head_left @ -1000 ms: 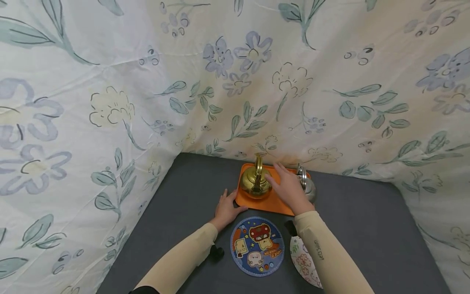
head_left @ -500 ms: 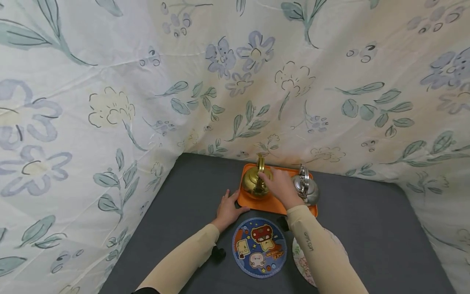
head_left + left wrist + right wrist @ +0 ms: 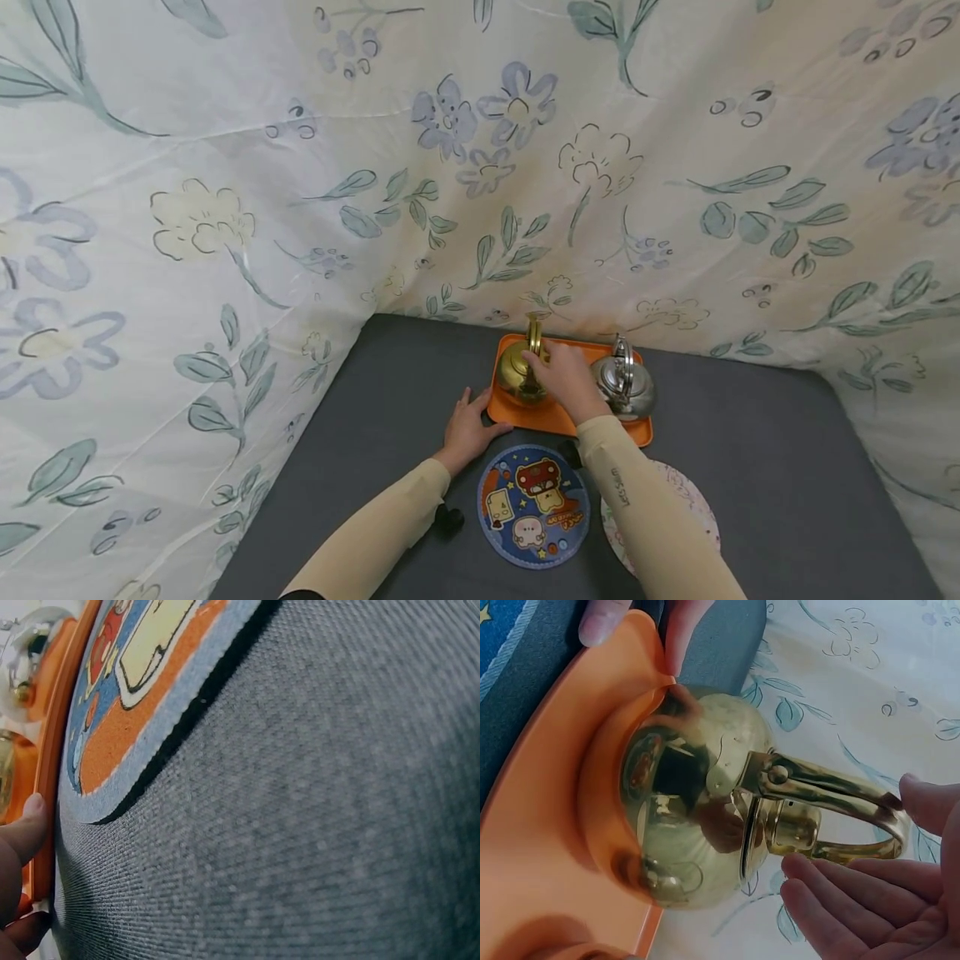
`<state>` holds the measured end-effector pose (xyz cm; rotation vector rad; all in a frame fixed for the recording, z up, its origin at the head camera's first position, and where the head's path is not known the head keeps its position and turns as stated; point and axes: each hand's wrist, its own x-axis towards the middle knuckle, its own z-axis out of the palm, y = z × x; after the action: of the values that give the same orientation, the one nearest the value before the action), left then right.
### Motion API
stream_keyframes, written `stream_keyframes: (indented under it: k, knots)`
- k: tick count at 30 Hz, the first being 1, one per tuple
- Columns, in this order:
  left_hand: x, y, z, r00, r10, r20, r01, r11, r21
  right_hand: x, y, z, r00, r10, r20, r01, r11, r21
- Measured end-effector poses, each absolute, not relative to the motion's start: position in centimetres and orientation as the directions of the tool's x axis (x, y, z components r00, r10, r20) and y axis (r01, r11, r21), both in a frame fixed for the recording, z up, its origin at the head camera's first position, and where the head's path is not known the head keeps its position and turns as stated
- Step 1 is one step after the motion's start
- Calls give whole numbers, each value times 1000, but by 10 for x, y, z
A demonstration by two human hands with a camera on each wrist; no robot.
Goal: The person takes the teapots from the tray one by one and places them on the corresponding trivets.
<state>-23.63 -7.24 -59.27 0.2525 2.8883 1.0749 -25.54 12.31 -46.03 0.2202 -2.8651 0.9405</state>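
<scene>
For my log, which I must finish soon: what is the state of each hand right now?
Left hand: closed, holding the orange tray.
Right hand: open at the handle of the gold kettle, not gripping it.

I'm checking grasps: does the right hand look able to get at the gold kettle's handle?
Very likely yes: the right hand is at the handle, thumb and fingers on opposite sides of it, with nothing visible in the way.

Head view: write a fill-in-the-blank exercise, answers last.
The round gold metal kettle stands to the ____ of the silver metal kettle.
The person's left hand touches the rectangular ____ tray.
The round toast-print mat has a ____ background.
The right hand is closest to the gold kettle's arched ____.
Answers: left; orange; blue; handle.
</scene>
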Motion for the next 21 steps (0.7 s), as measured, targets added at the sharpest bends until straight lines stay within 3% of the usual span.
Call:
stream_keyframes:
  k: [21]
  knots:
    - [-234,-76,-592,-984,175,37,154,726,670,-258,107,-463,-953,-11,302,-188,803,-565]
